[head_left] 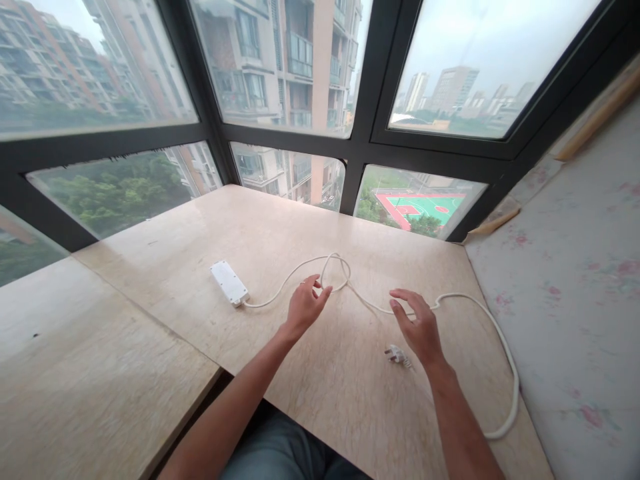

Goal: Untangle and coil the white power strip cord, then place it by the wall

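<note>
A white power strip (229,283) lies on the beige stone ledge (280,227). Its white cord (460,297) runs right, makes a small loop near the middle, sweeps round the right side and ends in a plug (397,355). My left hand (304,305) hovers just beside the loop, fingers apart and holding nothing. My right hand (419,327) is over the cord further right, fingers spread, with the plug just below its wrist. Neither hand grips the cord.
Large dark-framed windows (360,143) close off the far side of the ledge. A flower-patterned wall (575,280) bounds the right. A second stone slab (85,373) lies at the left, with a gap where my legs sit.
</note>
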`<state>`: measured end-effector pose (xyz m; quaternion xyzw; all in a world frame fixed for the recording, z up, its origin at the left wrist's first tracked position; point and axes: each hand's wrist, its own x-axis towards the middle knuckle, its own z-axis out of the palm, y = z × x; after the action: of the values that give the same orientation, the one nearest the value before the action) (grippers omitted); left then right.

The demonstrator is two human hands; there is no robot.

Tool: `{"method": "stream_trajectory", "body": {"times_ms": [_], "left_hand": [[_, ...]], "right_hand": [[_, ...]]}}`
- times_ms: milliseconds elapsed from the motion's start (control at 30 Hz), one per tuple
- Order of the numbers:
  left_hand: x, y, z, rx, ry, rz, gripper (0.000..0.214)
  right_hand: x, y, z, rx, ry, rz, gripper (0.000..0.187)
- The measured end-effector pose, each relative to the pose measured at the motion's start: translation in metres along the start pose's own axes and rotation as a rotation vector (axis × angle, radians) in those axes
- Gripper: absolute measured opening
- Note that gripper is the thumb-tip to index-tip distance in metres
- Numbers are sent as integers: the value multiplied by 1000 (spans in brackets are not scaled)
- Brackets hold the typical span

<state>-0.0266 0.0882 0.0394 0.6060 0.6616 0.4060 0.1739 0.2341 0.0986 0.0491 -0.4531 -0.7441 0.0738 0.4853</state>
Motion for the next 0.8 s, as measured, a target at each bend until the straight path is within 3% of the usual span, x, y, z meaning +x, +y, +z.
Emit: {"method": "stream_trajectory", "body": {"times_ms": [167, 333, 433, 633, 800], "left_hand": [[22, -4, 24, -24, 80, -150, 39], [31, -17, 25, 44, 73, -238, 37], [33, -25, 25, 29, 76, -259, 28], [36, -32, 31, -253, 148, -288, 14], [37, -30, 34, -448, 222, -290, 18]], "right_hand": [[43, -24, 48, 2, -171, -76, 19], [78, -25, 105, -55, -376, -107, 25], [89, -21, 132, -195, -504, -41, 28], [99, -27, 160, -534, -754, 13, 38], [106, -39, 176, -682, -927, 15, 51]]}}
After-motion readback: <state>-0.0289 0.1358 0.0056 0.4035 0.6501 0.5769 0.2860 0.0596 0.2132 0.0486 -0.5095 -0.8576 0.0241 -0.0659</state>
